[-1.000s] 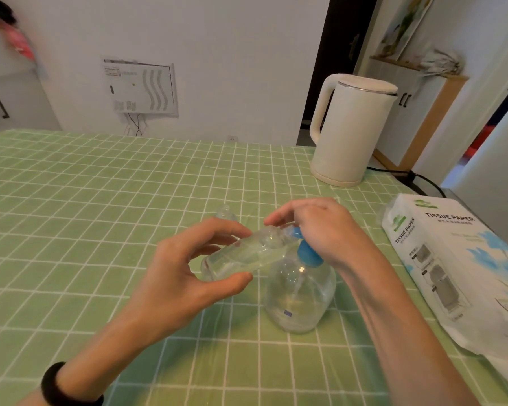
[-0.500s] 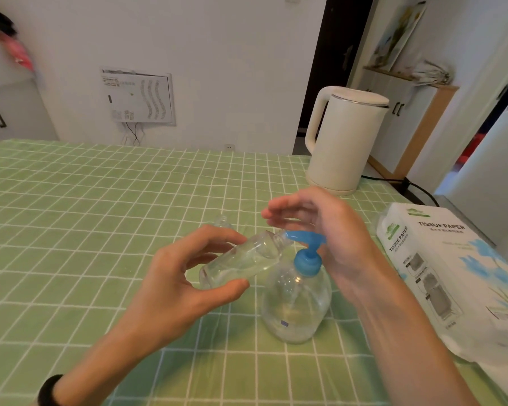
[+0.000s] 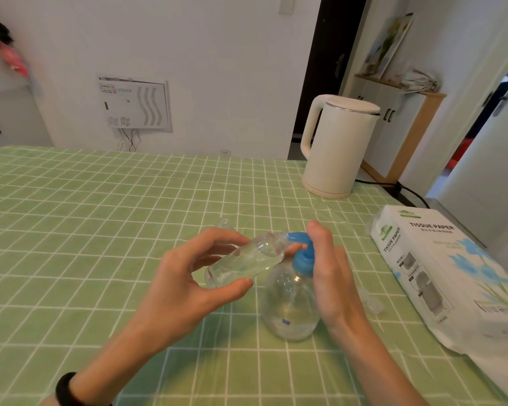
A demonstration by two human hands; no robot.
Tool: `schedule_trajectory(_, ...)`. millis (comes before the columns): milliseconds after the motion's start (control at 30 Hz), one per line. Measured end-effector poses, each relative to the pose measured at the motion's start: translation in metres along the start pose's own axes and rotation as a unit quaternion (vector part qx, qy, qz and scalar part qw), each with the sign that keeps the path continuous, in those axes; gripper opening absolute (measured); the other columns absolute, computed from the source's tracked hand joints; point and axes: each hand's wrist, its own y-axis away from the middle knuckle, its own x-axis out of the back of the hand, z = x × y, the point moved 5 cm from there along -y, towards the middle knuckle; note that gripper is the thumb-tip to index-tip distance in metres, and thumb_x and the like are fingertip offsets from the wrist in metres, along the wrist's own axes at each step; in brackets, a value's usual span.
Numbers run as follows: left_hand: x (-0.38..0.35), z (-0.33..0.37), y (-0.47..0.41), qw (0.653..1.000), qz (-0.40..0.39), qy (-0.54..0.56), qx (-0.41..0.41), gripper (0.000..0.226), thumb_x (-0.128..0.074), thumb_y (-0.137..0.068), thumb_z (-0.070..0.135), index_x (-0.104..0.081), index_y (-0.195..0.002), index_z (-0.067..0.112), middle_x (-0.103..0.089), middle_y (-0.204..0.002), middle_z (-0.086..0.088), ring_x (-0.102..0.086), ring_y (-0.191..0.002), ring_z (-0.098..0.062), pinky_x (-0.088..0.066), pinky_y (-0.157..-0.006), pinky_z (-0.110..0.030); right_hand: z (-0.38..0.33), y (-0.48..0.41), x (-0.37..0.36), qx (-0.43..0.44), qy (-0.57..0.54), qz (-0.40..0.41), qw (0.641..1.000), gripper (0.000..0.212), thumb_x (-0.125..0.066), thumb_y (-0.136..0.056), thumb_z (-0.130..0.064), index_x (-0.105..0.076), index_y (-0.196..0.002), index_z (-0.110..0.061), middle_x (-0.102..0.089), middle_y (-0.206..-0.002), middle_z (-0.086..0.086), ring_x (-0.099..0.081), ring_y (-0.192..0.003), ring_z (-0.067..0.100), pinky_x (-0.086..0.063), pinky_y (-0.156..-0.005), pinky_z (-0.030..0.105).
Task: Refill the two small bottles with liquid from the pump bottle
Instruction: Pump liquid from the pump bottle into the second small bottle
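My left hand (image 3: 182,288) grips a small clear bottle (image 3: 247,260), tilted almost flat, its mouth right at the blue nozzle tip. The pump bottle (image 3: 288,306) is clear and round and stands on the green checked tablecloth. Its blue pump head (image 3: 304,260) is up. My right hand (image 3: 332,276) is upright against the right side of the pump head, fingers straight, the thumb reaching under the nozzle. The neck of a second clear small bottle (image 3: 224,224) pokes up behind my left hand; the rest is hidden.
A small clear cap (image 3: 371,303) lies on the tablecloth (image 3: 71,230) just right of my right wrist. A tissue paper pack (image 3: 452,273) lies along the right edge. A white kettle (image 3: 338,148) stands at the back right, its black cord (image 3: 408,190) trailing off the table.
My right hand pressed the pump head down, then lifted off it and moved to its right side. The pump head has risen. The small bottle stays at the nozzle.
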Motion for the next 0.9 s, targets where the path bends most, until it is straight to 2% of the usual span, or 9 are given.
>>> schedule_trajectory(200,-0.001,-0.002,0.001,1.000,-0.003,0.004,-0.003,0.046,-0.084,-0.074,0.034,-0.071,-0.118,0.033,-0.076,-0.117,0.016,-0.075,-0.110,-0.013,-0.059,-0.097,-0.029,-0.002,-0.002,-0.003,0.050,-0.007,0.031,0.998,0.063,-0.033,-0.095,-0.056,-0.065,-0.047,-0.029,-0.065,-0.055,-0.010,-0.056,-0.055,0.002,-0.043,-0.067,0.025)
schedule_trajectory(367,-0.001,-0.003,0.001,1.000,-0.010,-0.003,-0.005,0.044,-0.083,-0.075,0.033,-0.072,-0.117,0.032,-0.076,-0.117,0.016,-0.075,-0.109,-0.012,-0.059,-0.096,-0.032,-0.006,-0.001,-0.002,0.067,0.014,0.048,0.996,0.061,-0.037,-0.096,-0.041,-0.056,-0.038,-0.036,-0.040,-0.044,-0.006,-0.034,-0.046,0.014,-0.034,-0.047,0.021)
schedule_trajectory(433,0.000,-0.003,0.001,1.000,-0.009,-0.003,-0.006,0.044,-0.083,-0.075,0.033,-0.071,-0.118,0.035,-0.075,-0.117,0.016,-0.075,-0.110,-0.012,-0.059,-0.097,-0.031,-0.004,-0.001,-0.001,0.067,0.015,0.047,0.997,0.061,-0.036,-0.096,-0.048,-0.059,-0.041,-0.033,-0.048,-0.046,0.000,-0.039,-0.047,0.019,-0.040,-0.052,0.027)
schedule_trajectory(467,0.000,-0.003,0.001,1.000,-0.009,-0.003,-0.007,0.045,-0.083,-0.075,0.034,-0.070,-0.119,0.036,-0.075,-0.117,0.016,-0.074,-0.110,-0.012,-0.059,-0.097,-0.030,-0.002,-0.001,-0.002,0.063,0.011,0.042,0.997,0.063,-0.034,-0.095,-0.056,-0.064,-0.046,-0.030,-0.058,-0.051,0.008,-0.046,-0.051,0.030,-0.045,-0.057,0.036)
schedule_trajectory(533,0.000,-0.005,0.001,1.000,-0.010,-0.001,-0.007,0.047,-0.084,-0.075,0.034,-0.069,-0.120,0.037,-0.075,-0.118,0.016,-0.074,-0.110,-0.013,-0.058,-0.098,-0.029,0.001,-0.001,-0.002,0.053,0.012,0.039,0.998,0.074,-0.030,-0.090,-0.070,-0.070,-0.054,-0.020,-0.071,-0.064,0.016,-0.061,-0.066,0.043,-0.052,-0.070,0.047)
schedule_trajectory(633,0.001,-0.007,0.001,1.000,-0.009,0.006,-0.009,0.048,-0.084,-0.075,0.033,-0.069,-0.121,0.036,-0.075,-0.119,0.016,-0.074,-0.111,-0.013,-0.058,-0.098,-0.028,0.003,-0.003,-0.002,0.045,0.019,0.047,0.998,0.078,-0.028,-0.088,-0.074,-0.072,-0.056,-0.018,-0.077,-0.069,0.004,-0.069,-0.071,0.027,-0.053,-0.080,0.045)
schedule_trajectory(667,0.001,-0.007,0.001,1.000,-0.009,0.007,-0.010,0.048,-0.084,-0.075,0.033,-0.069,-0.121,0.036,-0.075,-0.120,0.015,-0.074,-0.111,-0.013,-0.058,-0.098,-0.027,0.004,-0.003,-0.002,0.045,0.022,0.049,0.998,0.078,-0.028,-0.088,-0.073,-0.072,-0.056,-0.018,-0.077,-0.070,0.004,-0.069,-0.072,0.026,-0.053,-0.081,0.045)
schedule_trajectory(800,0.000,-0.008,0.002,1.000,-0.009,0.026,-0.004,0.047,-0.085,-0.075,0.031,-0.070,-0.119,0.035,-0.075,-0.119,0.013,-0.075,-0.111,-0.015,-0.058,-0.097,-0.026,0.000,-0.003,0.000,0.060,0.023,0.067,0.996,0.072,-0.030,-0.089,-0.066,-0.071,-0.055,-0.018,-0.069,-0.070,0.026,-0.060,-0.075,0.050,-0.049,-0.073,0.049)
schedule_trajectory(900,-0.001,-0.010,0.002,0.999,-0.009,0.038,0.002,0.048,-0.086,-0.074,0.029,-0.070,-0.119,0.035,-0.076,-0.119,0.012,-0.075,-0.111,-0.014,-0.058,-0.099,-0.026,-0.001,-0.004,-0.001,0.071,0.026,0.067,0.995,0.062,-0.032,-0.087,-0.056,-0.070,-0.053,-0.019,-0.068,-0.070,0.028,-0.054,-0.072,0.054,-0.046,-0.066,0.054)
